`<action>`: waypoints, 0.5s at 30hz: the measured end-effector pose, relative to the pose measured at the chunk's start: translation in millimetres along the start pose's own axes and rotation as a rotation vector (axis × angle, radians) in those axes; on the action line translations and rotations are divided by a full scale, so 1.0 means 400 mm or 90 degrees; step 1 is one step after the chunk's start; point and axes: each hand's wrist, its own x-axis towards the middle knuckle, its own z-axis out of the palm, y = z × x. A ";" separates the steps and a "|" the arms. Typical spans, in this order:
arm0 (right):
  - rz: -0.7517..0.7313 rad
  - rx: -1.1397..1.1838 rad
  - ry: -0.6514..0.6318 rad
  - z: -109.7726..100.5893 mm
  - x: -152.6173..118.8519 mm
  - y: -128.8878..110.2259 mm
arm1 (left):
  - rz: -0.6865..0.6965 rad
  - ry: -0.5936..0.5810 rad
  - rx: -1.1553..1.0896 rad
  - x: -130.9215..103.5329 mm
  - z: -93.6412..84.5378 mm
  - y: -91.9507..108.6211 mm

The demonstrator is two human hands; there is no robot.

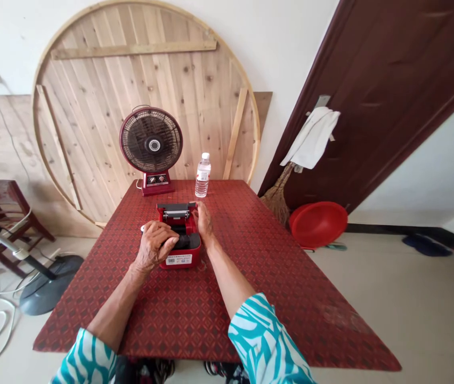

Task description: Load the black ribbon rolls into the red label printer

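On the patterned red table (227, 298) stands a small red machine (189, 250) with its black lid tilted up and a grey roller (176, 215) showing underneath. A white label with print is stuck to its near side. My left hand (154, 245) is at the machine's left side, its fingers bent over the black inner part. What its fingertips grip there is partly hidden. At the far right corner, my right hand (203, 220) is closed on the edge of the raised lid.
A red desk fan (153, 146) and a clear water bottle (202, 176) stand at the table's far side. Behind them leans a round wooden board (103, 101). A red basin (318, 224) and a broom (278, 193) are at right, a fan base (47, 285) and cables at left.
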 end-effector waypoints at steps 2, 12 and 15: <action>-0.020 -0.038 0.008 -0.020 -0.048 0.003 | -0.014 0.048 0.018 -0.006 -0.003 0.002; -0.004 -0.060 0.019 -0.033 -0.157 -0.025 | -0.230 0.089 0.023 -0.058 -0.009 -0.050; 0.028 -0.030 0.014 -0.033 -0.157 -0.033 | -0.225 0.068 0.007 -0.062 -0.010 -0.049</action>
